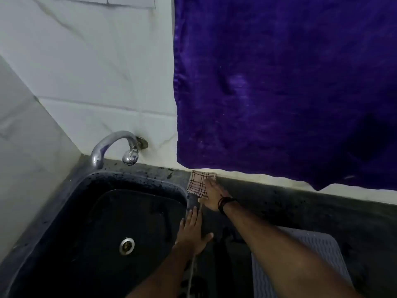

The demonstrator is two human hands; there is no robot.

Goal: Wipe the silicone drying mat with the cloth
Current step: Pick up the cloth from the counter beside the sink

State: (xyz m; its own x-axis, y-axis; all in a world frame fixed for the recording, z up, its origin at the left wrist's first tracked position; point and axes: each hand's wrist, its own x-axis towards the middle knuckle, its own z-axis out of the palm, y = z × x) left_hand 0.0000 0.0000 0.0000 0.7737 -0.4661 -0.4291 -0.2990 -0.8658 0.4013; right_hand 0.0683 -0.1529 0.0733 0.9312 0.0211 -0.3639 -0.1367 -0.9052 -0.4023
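Dim kitchen corner, seen from above. Right hand (211, 194) stretched to the far edge of the dark speckled counter (300, 209), palm down on the checked cloth (196, 182), fingers laid over its near right part; whether gripping the cloth or only pressing on it, cannot tell. Black band (225, 203) around that wrist. Cloth pale with dark crossing lines, lying at the far right corner of the sink (64, 211), close to the wall and just under the lower edge of the hanging purple fabric (279, 82).

Left hand (192, 231) flat and spread wide on the sink's right rim, fingers pointing far, thumb out to the right, holding nothing. Thin pale cord (191, 274) trailing near from under that hand.

Silicone drying mat (322, 250) grey and ribbed, flat on the counter at near right, partly hidden under the right forearm, well apart from the cloth and touched by neither hand.

Sink dark, with a metal drain (126, 245) in its floor. Curved chrome tap (116, 147) fixed to the white tiled wall (96, 72) at far left, spout over the sink's far edge.
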